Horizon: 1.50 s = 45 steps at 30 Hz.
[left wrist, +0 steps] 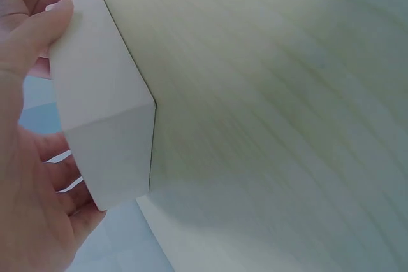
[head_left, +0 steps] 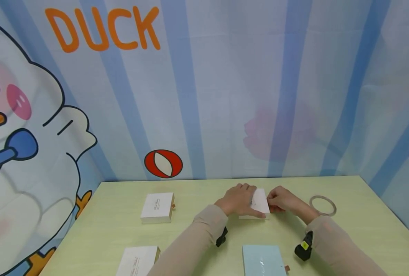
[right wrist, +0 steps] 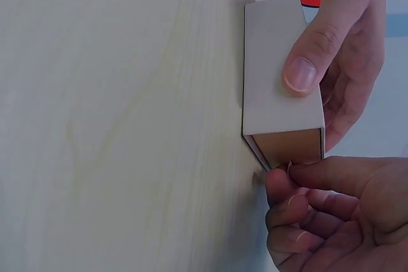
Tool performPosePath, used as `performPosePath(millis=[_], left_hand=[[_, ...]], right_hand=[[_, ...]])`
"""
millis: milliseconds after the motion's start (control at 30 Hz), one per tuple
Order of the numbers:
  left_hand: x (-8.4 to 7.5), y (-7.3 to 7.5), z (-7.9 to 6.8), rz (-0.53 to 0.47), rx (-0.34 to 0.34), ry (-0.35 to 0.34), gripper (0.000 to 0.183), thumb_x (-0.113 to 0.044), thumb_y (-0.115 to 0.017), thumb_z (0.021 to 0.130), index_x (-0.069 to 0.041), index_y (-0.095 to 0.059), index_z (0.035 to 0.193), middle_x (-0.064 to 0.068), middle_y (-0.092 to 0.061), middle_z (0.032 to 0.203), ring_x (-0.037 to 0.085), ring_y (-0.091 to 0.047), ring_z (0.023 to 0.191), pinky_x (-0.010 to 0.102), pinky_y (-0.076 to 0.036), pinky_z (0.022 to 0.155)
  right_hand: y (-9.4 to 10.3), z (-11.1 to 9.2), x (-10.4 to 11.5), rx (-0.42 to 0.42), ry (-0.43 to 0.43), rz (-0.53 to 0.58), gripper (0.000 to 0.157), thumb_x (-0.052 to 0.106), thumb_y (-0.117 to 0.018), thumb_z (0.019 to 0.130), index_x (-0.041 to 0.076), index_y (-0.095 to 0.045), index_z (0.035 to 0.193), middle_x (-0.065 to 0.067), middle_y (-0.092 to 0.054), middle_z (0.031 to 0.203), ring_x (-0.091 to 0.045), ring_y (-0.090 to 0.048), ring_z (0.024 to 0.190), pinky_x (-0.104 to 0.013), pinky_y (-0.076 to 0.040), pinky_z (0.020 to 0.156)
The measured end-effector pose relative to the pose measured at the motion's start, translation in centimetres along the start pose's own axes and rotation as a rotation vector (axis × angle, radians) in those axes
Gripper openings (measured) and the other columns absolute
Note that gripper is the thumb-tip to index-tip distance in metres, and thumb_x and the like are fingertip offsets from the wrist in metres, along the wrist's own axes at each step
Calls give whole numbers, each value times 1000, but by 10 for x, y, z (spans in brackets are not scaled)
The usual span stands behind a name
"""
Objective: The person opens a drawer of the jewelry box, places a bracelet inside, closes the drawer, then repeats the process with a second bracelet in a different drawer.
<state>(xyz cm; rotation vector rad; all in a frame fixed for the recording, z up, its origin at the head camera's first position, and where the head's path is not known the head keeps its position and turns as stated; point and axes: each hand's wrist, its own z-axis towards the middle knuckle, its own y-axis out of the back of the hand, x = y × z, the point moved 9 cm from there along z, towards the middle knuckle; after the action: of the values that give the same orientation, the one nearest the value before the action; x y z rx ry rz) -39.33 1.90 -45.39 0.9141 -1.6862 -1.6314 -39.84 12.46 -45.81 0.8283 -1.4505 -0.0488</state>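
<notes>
A white drawer-style box lies on the table under my left hand. That hand grips it across the sides, with the thumb along the near side, as the left wrist view of the box shows. In the right wrist view, the box's brown end faces my right hand. Thumb and forefinger there pinch a small pull tab at that end. The brown end sits about level with the white sleeve's edge.
Two more white boxes stand on the left, one farther back and one near the front. A light blue box with a brown tab sits at the front. A grey ring lies right of my right hand. A printed curtain backs the table.
</notes>
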Motion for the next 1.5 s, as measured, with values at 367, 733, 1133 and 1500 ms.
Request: performPosePath(millis=[367,733,1133,1500], left_hand=[[0,-3,2,37,35,7,94,-77,-59,81,-14,-39,149,3,-52,137,16,-50,119,26,-44,98],[-1,-2,3,18,28,5,94,-76,-61,81,-13,-39,148,4,-53,135,16,-51,117,26,-44,97],[-1,-3,4,12,30,-2,93,-75,-61,82,-13,-40,148,3,-53,133,15,-51,115,26,-43,96],[0,-4,3,20,30,4,94,-76,-60,82,-13,-39,149,3,-53,133,15,-51,114,25,-43,96]], right_hand=[[2,-2,0,-26,-5,-42,15,-4,-55,90,-4,-64,78,-4,-56,60,-10,-40,48,-23,-33,45],[5,-3,0,-37,-6,-62,17,-5,-56,92,-4,-63,77,-4,-56,59,-10,-39,47,-22,-33,45],[6,-3,-6,-37,-29,-50,15,-5,-55,91,-3,-62,78,-3,-55,61,-11,-41,49,-23,-33,45],[5,-4,-4,-22,-4,-25,15,-7,-54,89,-2,-60,76,-2,-55,60,-12,-42,51,-22,-33,46]])
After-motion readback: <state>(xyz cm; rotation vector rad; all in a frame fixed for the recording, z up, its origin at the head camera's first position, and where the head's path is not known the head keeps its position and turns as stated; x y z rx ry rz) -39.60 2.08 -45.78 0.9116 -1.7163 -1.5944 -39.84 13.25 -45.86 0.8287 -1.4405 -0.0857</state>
